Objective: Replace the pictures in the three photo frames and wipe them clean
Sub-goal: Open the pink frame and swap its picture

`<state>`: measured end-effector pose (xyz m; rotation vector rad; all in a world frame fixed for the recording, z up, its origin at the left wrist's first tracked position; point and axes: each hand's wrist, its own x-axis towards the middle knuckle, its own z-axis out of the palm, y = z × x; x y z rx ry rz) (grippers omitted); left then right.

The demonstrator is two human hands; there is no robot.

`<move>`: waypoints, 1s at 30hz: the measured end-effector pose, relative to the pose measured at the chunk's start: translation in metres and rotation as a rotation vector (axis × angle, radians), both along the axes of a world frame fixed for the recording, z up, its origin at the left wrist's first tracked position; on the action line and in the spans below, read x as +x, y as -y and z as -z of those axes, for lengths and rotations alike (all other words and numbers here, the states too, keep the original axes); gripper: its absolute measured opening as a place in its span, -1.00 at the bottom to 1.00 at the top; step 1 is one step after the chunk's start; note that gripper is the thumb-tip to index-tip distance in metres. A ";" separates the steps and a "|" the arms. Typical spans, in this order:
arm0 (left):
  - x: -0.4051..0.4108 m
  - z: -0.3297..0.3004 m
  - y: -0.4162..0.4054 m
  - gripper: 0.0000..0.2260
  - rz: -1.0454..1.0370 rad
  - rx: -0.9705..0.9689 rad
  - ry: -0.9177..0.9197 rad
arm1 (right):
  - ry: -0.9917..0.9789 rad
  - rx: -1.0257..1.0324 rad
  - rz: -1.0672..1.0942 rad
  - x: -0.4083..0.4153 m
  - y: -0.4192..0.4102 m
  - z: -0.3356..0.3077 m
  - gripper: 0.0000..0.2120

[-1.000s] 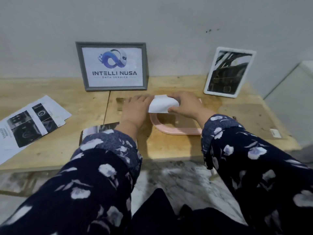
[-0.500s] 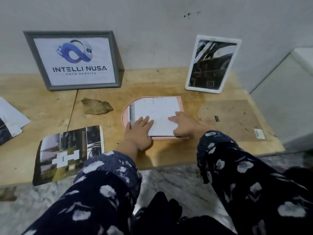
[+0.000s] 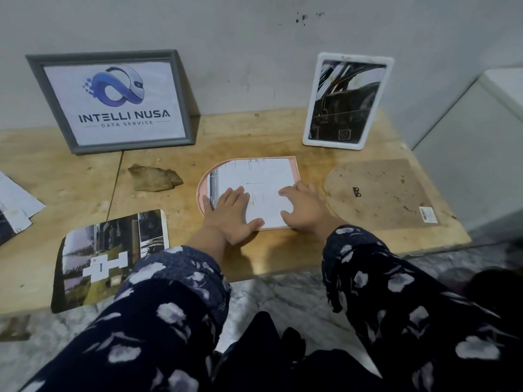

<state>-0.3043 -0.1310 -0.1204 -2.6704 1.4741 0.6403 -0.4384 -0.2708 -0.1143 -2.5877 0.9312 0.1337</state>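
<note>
A pink arch-shaped photo frame (image 3: 296,171) lies face down on the wooden table (image 3: 283,250), with a white sheet of paper (image 3: 260,179) laid blank side up inside it. My left hand (image 3: 229,213) presses flat on the sheet's near left part. My right hand (image 3: 304,206) presses flat on its near right corner. A grey frame (image 3: 181,103) with a logo print leans on the wall at back left. A white frame (image 3: 348,100) with a dark picture leans at back right. The arch-shaped brown backing board (image 3: 379,193) lies right of the pink frame.
A crumpled brown cloth (image 3: 154,178) lies left of the pink frame. A loose arch-cut photo (image 3: 110,258) rests near the table's front left edge. More printed sheets (image 3: 14,207) sit at the far left. A white box (image 3: 481,154) stands to the right.
A second ago both hands held a folded white sheet above the pink frame. The sheet now lies flat inside the frame and both hands press on it. The camera has shifted right.
</note>
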 end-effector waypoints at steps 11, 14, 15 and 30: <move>-0.060 -0.027 0.095 -0.54 0.122 -0.206 -0.082 | -0.022 0.000 0.331 -0.084 0.053 -0.021 -0.55; -0.094 -0.024 0.129 -0.52 0.058 -0.169 -0.238 | -0.051 0.040 0.478 -0.123 0.080 -0.016 -0.51; -0.104 -0.023 0.140 -0.50 0.023 -0.140 -0.274 | -0.063 0.059 0.527 -0.136 0.089 -0.015 -0.49; -0.156 -0.008 0.186 -0.39 -0.421 -0.160 -0.348 | 0.295 0.137 0.894 -0.204 0.140 0.016 -0.56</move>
